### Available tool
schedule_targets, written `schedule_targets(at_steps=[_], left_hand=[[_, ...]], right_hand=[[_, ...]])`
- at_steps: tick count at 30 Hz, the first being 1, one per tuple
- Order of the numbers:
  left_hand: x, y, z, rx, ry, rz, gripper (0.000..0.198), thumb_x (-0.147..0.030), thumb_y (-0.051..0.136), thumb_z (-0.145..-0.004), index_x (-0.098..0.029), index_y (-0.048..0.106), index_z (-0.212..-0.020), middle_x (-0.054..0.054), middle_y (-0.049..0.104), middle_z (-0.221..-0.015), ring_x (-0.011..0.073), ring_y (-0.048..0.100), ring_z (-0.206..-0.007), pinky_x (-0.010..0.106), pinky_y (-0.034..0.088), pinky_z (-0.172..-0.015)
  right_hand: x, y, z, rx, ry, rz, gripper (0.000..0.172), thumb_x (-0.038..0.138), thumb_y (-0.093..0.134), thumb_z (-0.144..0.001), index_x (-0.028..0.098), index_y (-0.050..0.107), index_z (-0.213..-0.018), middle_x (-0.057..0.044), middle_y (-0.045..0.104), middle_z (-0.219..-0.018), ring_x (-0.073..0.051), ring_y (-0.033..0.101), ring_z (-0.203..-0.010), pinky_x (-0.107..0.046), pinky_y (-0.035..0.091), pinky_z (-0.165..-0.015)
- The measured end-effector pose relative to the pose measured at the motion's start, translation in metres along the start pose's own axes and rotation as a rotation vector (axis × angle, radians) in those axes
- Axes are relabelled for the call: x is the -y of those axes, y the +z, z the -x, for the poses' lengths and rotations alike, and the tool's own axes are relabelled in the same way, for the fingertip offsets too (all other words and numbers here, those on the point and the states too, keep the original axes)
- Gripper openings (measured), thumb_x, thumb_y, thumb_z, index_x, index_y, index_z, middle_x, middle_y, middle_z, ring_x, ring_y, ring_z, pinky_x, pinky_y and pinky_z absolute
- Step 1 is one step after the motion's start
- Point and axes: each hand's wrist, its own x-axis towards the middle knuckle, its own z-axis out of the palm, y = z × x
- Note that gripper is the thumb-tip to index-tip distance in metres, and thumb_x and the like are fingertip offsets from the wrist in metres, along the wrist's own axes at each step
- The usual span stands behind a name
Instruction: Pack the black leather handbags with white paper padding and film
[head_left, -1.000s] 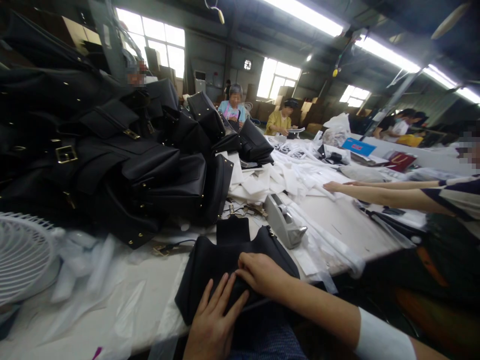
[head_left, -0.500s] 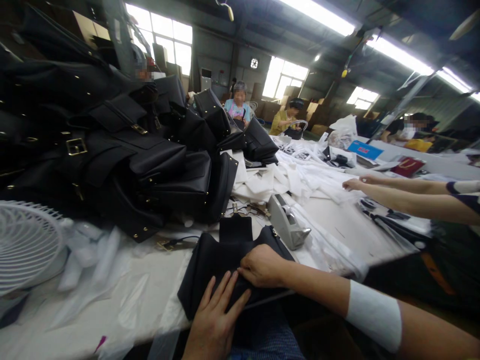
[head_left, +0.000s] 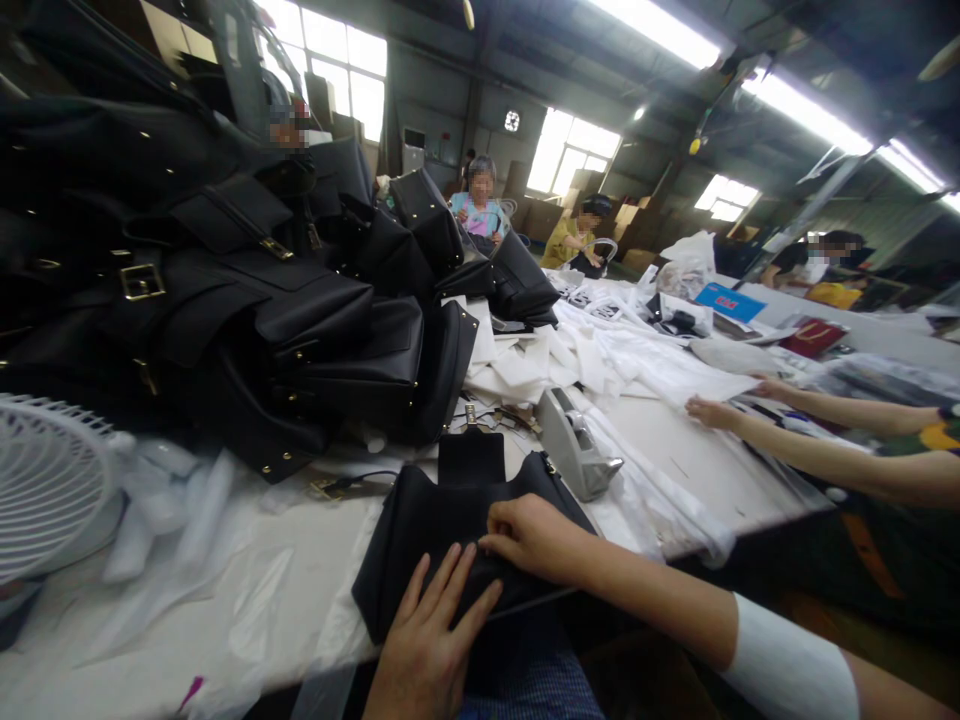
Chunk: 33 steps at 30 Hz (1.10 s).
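A black handbag (head_left: 397,545) lies on its side at the table's near edge, its buckled flap (head_left: 471,458) stretched away from me. My left hand (head_left: 435,630) rests flat on the bag with fingers spread. Just right of it, my right hand (head_left: 529,540) is closed in a pinch against the bag's surface; whatever is between thumb and fingers is hidden. A grey tape dispenser (head_left: 577,445) stands close behind the bag's right end.
Black handbags (head_left: 337,320) are heaped high on the left, behind a white fan (head_left: 52,490). White foam sheets (head_left: 525,365) lie at mid-table. A co-worker's hands (head_left: 716,412) hold white wrapping (head_left: 667,360) on the right. Other people sit farther back.
My right hand has shifted slightly, still pinched at the bag, and its forearm has moved a little. My left hand stays put. The co-worker's hands have drawn the white wrapping rightward.
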Motion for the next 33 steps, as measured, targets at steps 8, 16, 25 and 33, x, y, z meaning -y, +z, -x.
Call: schedule_targets(at_steps=[8,16,25,33], left_hand=[[0.000,-0.003,-0.002,0.013,0.019,-0.036,0.055,-0.039,0.053,-0.094,-0.035,0.038,-0.146,0.009,0.044,-0.152,0.0234,0.036,-0.142,0.044,0.015,-0.119],[0.003,-0.016,-0.013,0.042,0.131,-0.213,0.056,-0.039,0.051,-0.093,-0.033,0.037,-0.147,0.009,0.055,-0.143,0.0241,0.045,-0.136,0.042,0.029,-0.112],[0.040,-0.030,-0.033,0.275,0.324,-0.384,0.085,-0.003,0.047,-0.077,-0.035,0.022,-0.152,0.004,0.047,-0.151,0.0231,0.042,-0.138,0.048,0.030,-0.111],[0.042,-0.026,-0.017,0.233,0.380,-0.455,0.081,0.004,0.037,-0.077,-0.030,0.029,-0.151,-0.003,0.062,-0.136,0.0142,0.061,-0.118,0.025,0.048,-0.093]], right_hand=[[-0.001,0.021,0.000,0.103,0.135,-0.149,0.037,0.033,0.043,-0.097,0.015,0.064,-0.072,-0.001,0.066,-0.056,-0.010,0.057,-0.042,-0.019,0.037,-0.044],[-0.026,-0.004,0.051,-0.088,-0.398,0.190,0.065,0.057,0.057,-0.088,0.023,0.048,-0.142,-0.012,0.048,-0.148,-0.030,0.037,-0.140,-0.051,0.016,-0.118],[-0.068,0.030,0.038,-0.030,-0.422,0.172,0.091,0.052,0.066,-0.080,0.020,0.026,-0.154,-0.012,0.021,-0.162,-0.032,0.012,-0.150,-0.055,0.000,-0.120],[-0.072,0.050,0.047,-0.145,-0.492,0.252,0.064,0.033,0.062,-0.089,0.013,0.041,-0.145,-0.017,0.051,-0.145,-0.030,0.044,-0.136,-0.045,0.034,-0.114]])
